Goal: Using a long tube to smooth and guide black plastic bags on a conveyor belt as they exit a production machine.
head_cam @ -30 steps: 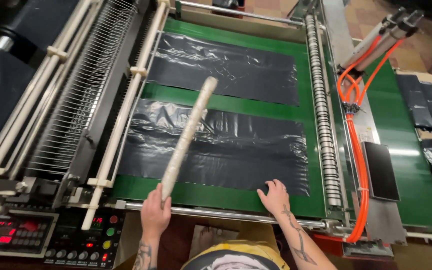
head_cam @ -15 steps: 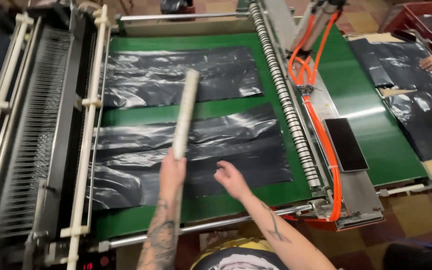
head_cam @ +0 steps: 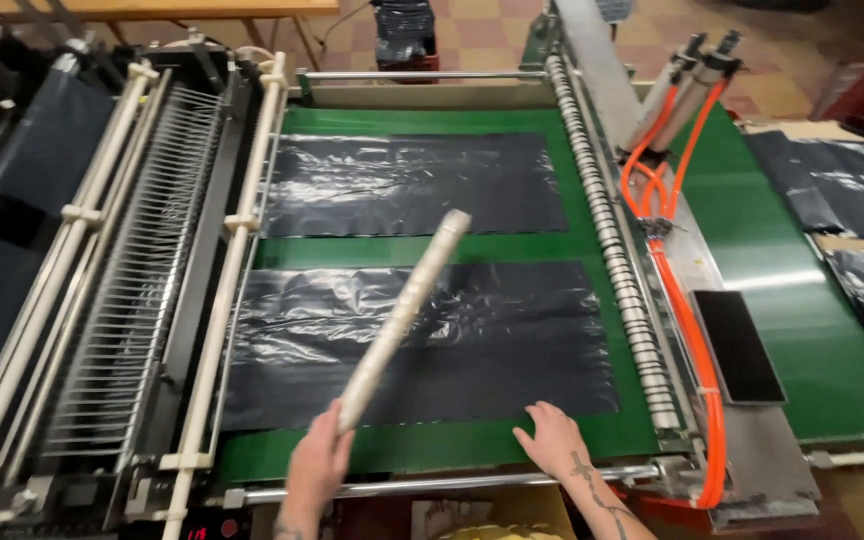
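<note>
My left hand (head_cam: 317,465) grips the near end of a long pale tube (head_cam: 402,315), which slants up and to the right above the near stack of black plastic bags (head_cam: 432,350). My right hand (head_cam: 552,440) rests flat, fingers apart, at the near right corner of that stack on the green belt (head_cam: 432,252). A second stack of black bags (head_cam: 412,185) lies farther back on the same belt.
A rack of white bars and thin metal rods (head_cam: 142,290) runs along the left. A ridged roller (head_cam: 612,240) and orange hoses (head_cam: 687,330) border the belt on the right. More black bags (head_cam: 842,190) lie on a green table at far right.
My right hand has drawn back from the middle of the near stack to its front right corner. The tube now slants more to the right. The view has shifted.
</note>
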